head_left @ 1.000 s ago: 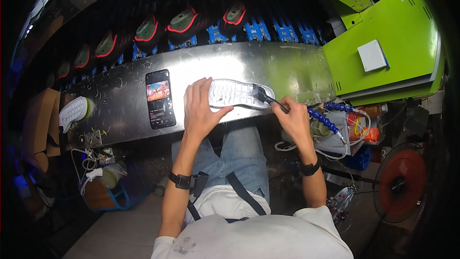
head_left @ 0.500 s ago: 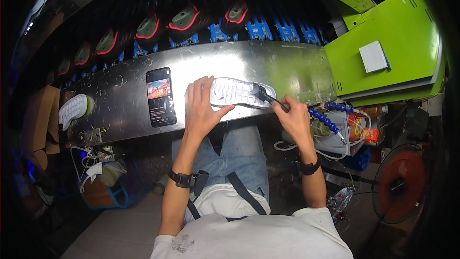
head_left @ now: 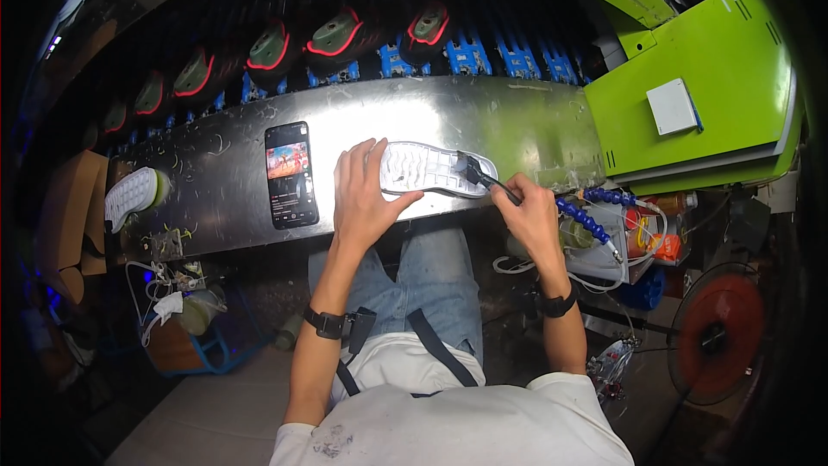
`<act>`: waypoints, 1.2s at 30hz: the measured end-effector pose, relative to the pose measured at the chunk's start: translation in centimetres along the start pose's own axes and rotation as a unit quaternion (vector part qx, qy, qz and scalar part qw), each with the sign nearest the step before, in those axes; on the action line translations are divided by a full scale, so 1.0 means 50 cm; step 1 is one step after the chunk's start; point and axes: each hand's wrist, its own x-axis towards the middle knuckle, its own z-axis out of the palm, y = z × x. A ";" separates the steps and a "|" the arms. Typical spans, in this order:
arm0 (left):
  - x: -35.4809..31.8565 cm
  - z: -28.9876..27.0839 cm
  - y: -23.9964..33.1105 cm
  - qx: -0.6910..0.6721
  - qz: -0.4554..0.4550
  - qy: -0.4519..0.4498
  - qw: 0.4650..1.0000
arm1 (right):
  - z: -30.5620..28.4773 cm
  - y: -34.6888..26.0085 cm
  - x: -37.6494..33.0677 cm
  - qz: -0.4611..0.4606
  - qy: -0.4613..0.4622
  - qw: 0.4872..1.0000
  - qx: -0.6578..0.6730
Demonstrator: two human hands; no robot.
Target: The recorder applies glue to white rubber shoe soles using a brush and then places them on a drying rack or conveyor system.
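A white shoe sole (head_left: 416, 167) lies on the metal bench with its ridged, hollowed inner side up. My left hand (head_left: 362, 185) grips its left end, fingers at the far side and thumb along the near edge. My right hand (head_left: 529, 209) is closed round the handle of a black brush (head_left: 489, 179). The brush head rests in the right part of the sole. To the left of my left hand lies a phone (head_left: 291, 185) with its screen lit.
Another white sole (head_left: 132, 198) lies at the bench's left end by a cardboard box (head_left: 80, 207). Beyond the metal bench (head_left: 216, 173), red-rimmed shoe parts (head_left: 336, 32) stand on a blue-slotted conveyor (head_left: 467, 53). A green cabinet (head_left: 707, 60) is at the right, a fan (head_left: 720, 332) below it.
Both hands, the sole and the brush keep nearly the same places. The picture on the phone screen has changed slightly.
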 end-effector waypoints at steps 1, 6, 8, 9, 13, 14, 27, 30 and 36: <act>0.000 -0.001 -0.001 0.003 0.002 0.002 1.000 | 0.000 -0.002 0.000 0.000 -0.001 1.000 0.001; 0.000 -0.002 -0.002 -0.001 -0.001 -0.002 1.000 | 0.002 -0.003 0.001 0.002 -0.001 1.000 0.008; -0.001 -0.002 -0.003 0.002 0.001 0.001 1.000 | 0.001 -0.003 0.002 0.002 -0.003 1.000 0.007; -0.003 -0.002 -0.002 0.002 0.001 0.000 1.000 | -0.001 -0.004 0.002 0.001 -0.004 1.000 0.007; -0.003 -0.004 -0.002 0.009 -0.004 -0.001 1.000 | -0.014 -0.010 0.007 0.003 -0.042 0.999 0.001; -0.005 -0.003 -0.001 0.009 -0.003 -0.002 1.000 | -0.015 -0.007 0.006 -0.019 -0.043 0.998 0.034; 0.001 0.001 -0.001 0.004 -0.003 -0.002 1.000 | -0.028 -0.056 0.048 -0.265 -0.094 0.960 -0.020; 0.005 -0.005 -0.002 0.004 -0.006 -0.001 1.000 | -0.010 -0.074 0.068 -0.342 -0.099 0.930 -0.092; 0.005 -0.006 0.001 -0.006 -0.005 -0.001 1.000 | -0.026 -0.063 0.107 -0.374 -0.175 0.902 -0.129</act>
